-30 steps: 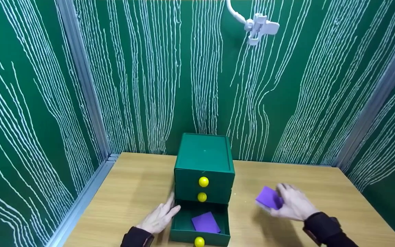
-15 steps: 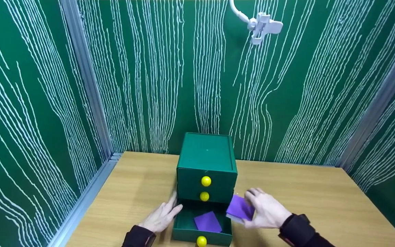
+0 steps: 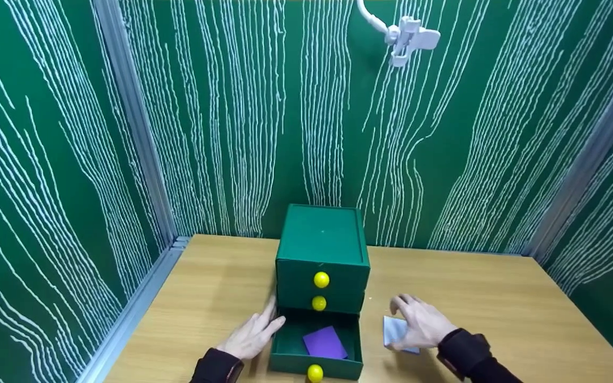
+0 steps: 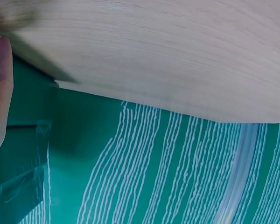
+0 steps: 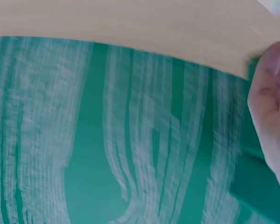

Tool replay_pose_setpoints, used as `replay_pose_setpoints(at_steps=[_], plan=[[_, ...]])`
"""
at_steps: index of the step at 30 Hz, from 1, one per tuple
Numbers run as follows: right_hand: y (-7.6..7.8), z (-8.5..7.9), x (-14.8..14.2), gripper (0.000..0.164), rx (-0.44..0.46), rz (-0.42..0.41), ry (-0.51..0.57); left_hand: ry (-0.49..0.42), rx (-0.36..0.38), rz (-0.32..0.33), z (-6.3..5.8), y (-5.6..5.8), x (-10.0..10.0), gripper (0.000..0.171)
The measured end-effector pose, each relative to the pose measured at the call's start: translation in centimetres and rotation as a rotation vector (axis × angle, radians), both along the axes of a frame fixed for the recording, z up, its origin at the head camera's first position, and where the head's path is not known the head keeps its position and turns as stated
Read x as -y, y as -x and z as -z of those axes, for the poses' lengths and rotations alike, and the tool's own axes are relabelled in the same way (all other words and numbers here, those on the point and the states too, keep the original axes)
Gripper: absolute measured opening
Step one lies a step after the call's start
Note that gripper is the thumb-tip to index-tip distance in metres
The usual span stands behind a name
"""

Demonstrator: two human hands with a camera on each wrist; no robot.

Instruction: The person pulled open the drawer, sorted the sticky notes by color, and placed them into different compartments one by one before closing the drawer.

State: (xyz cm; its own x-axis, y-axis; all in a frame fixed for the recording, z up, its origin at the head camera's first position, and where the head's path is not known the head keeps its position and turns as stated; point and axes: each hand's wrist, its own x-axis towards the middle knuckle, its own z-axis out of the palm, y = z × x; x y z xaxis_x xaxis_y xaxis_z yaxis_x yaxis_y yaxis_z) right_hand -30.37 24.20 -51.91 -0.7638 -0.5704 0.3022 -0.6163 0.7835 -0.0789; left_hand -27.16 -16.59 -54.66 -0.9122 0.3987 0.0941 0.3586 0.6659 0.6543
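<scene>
A small green drawer cabinet (image 3: 322, 234) with yellow round knobs stands on the table, its bottom drawer (image 3: 314, 366) pulled out. Inside that drawer lies a purple square (image 3: 325, 343). My left hand (image 3: 250, 335) rests with extended fingers against the cabinet's left side, thumb at the drawer's edge; a finger (image 4: 3, 70) shows along the green side in the left wrist view. To the right, my right hand (image 3: 426, 324) hovers over a pale blue square pad (image 3: 393, 329), covering part of it. In the right wrist view, the pad's corner (image 5: 275, 4) appears apart from the fingertips.
The wooden table (image 3: 498, 303) extends on both sides of the cabinet. Green walls (image 3: 317, 106) with white wavy lines enclose its back and sides, joined by grey metal posts (image 3: 136, 122). A white clip holder (image 3: 407, 40) hangs at the upper right.
The right hand carried a purple-faced pad leftward toward the drawer; now a pale blue face shows beneath that hand, slightly further right. The left hand stays against the cabinet.
</scene>
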Motion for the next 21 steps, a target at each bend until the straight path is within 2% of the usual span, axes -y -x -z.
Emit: replay_pose_setpoints(at_steps=[5,7,9,12,15,18,21], plan=[[0.7,2.2,-2.8,0.096,0.241,0.098,-0.091,0.002,0.023,-0.02,0.2,-0.1,0.1,0.075],[0.8,2.4,-3.1,0.098,0.324,0.131,-0.103,0.002,0.025,-0.023,0.2,-0.1,0.1,0.075],[1.0,2.3,-3.0,0.092,0.385,0.158,-0.095,0.0,0.023,-0.026,0.3,-0.1,0.0,0.075],[1.3,1.9,-2.3,0.079,0.426,0.161,-0.075,0.004,0.014,-0.032,0.1,0.0,0.1,0.074],[1.3,1.8,-1.8,0.075,0.444,0.167,-0.081,0.005,0.014,-0.036,0.2,0.0,0.1,0.074],[1.1,1.8,-1.4,0.077,0.41,0.143,-0.128,0.001,-0.001,-0.025,0.3,0.0,0.1,0.073],[0.8,1.7,-1.1,0.08,0.334,0.087,-0.157,0.006,-0.02,-0.016,0.5,-0.1,0.2,0.073]])
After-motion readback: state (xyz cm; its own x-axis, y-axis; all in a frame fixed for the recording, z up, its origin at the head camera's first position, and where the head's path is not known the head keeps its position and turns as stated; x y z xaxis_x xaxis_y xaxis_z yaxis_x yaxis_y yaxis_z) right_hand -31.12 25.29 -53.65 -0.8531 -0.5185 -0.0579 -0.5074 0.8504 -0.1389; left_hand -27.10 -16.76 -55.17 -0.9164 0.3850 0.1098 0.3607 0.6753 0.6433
